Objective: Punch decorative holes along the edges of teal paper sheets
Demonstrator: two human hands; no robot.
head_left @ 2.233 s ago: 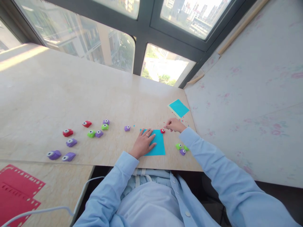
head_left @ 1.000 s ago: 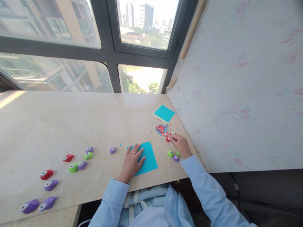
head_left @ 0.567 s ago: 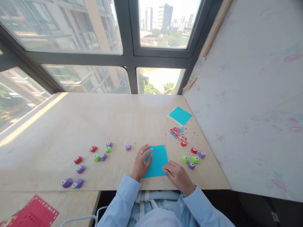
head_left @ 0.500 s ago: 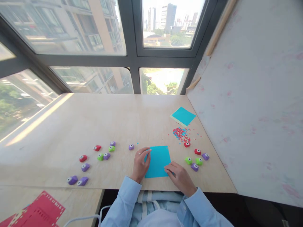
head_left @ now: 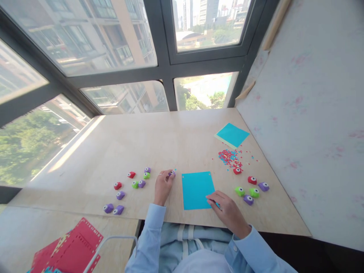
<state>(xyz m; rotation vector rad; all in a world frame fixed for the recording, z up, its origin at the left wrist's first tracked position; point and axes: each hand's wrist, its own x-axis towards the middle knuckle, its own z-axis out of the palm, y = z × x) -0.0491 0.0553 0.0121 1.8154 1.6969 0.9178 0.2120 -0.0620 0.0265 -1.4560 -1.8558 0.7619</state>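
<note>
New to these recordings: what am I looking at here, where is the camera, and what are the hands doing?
No machine: a person with a head-worn camera looks down at their own hands and a wooden table by a window. The left hand pinches a small purple punch. The right hand presses the near corner of a blue paper sheet. More small punches lie on both sides, with paper confetti and a blue paper pad farther back.

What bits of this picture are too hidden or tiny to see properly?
- Small purple punch, head view: the left hand fingertips cover most of it.
- Blue sheet near corner: the right hand lies on it.
- Red punched paper: cut off by the bottom edge.
- Confetti pile: pieces too small to tell shapes.
</note>
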